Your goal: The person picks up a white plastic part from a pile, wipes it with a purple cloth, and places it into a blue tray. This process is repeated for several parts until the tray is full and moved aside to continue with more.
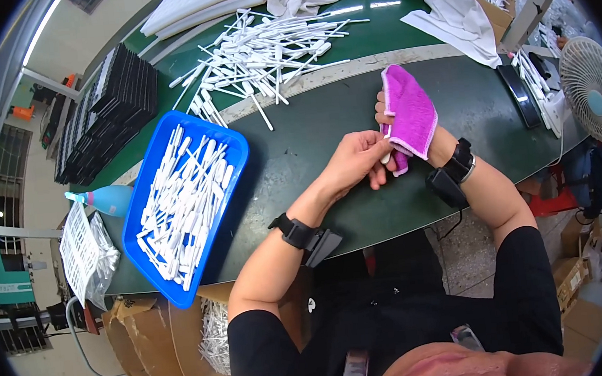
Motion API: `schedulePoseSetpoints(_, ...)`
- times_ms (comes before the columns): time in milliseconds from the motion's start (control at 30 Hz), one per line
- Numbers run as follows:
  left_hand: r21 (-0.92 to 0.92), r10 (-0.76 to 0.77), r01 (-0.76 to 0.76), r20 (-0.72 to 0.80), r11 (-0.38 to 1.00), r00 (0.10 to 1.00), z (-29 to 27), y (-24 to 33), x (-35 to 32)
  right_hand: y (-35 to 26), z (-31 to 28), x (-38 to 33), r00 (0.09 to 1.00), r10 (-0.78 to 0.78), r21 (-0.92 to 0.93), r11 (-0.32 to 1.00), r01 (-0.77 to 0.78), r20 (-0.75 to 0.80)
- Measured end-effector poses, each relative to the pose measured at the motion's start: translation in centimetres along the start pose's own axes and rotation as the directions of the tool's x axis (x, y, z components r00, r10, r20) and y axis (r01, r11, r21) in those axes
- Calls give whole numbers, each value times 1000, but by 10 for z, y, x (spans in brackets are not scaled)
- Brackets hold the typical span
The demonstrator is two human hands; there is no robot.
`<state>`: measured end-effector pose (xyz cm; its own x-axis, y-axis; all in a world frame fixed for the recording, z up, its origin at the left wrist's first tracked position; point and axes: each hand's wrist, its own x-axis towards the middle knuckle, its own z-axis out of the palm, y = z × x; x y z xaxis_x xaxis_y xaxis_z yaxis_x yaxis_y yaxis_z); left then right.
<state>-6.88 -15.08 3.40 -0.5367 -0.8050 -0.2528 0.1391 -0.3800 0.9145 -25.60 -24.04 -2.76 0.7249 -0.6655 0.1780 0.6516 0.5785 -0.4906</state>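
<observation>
My left hand (357,160) is closed, thumb and fingers pinching a slim white plastic stick (386,157), most of which is hidden by fingers and cloth. A magenta cloth (410,112) with a pale edge drapes over my right hand (382,110), whose fingers curl around it right beside the left fingertips. Left of my hands, a blue tray (242,150) holds many white plastic sticks (184,205) with thicker, rounded ends. A loose heap of similar white sticks (260,52) lies beyond, on the far side of the green table (298,159).
Black stacked trays (105,112) stand at the far left, near a light-blue bottle (110,199). White cloths (455,20), a cardboard box (501,16) of sticks, a black phone-like slab (518,96) and a fan (592,91) are on the right. An open carton (190,348) sits below the table's edge.
</observation>
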Motion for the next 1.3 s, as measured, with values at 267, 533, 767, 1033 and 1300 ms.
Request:
schedulePoseSetpoints(267, 442, 337, -177, -315, 879, 887, -1, -9, 0, 23, 26, 6, 920, -248, -445, 891, 94, -303)
schedulePoseSetpoints(533, 469, 486, -264, -452, 843, 748, -29, 21, -9, 37, 44, 5, 910, -218, -512, 859, 7, -353)
schedulePoseSetpoints(767, 199, 468, -429, -503, 881, 727, -46, 23, -17, 54, -13, -9, 960, 165, -686, 673, -277, -226)
schedulePoseSetpoints(1033, 107, 454, -573, -734, 812, 506, -51, 29, -27, 51, 5, 4, 957, 129, -884, 367, -288, -259)
schedulePoseSetpoints(1300, 937, 922, -319, 240, -139, 305, 21, 30, -58, 23, 68, -3, 974, -118, -732, 678, -64, -194)
